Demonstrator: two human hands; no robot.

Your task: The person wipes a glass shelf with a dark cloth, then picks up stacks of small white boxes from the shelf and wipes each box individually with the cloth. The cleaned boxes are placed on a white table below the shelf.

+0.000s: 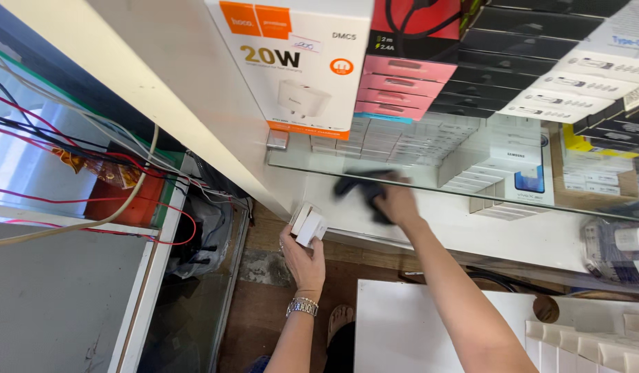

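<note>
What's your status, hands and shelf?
Left hand holds small white boxes. Right hand presses dark cloth on glass shelf. Stacked boxes crowd behind the cloth.

left hand (302,259) gripping white boxes (310,224), right hand (397,202) gripping dark cloth (364,186)

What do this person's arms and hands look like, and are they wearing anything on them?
Both arms are bare from the hands down to the bottom edge of the picture, with no sleeves and no gloves showing. The left hand has a silver-coloured metal link band, a watch or a bracelet, around its wrist. The right hand is blurred, and no ring, band or watch can be made out on it or on its wrist.
</note>
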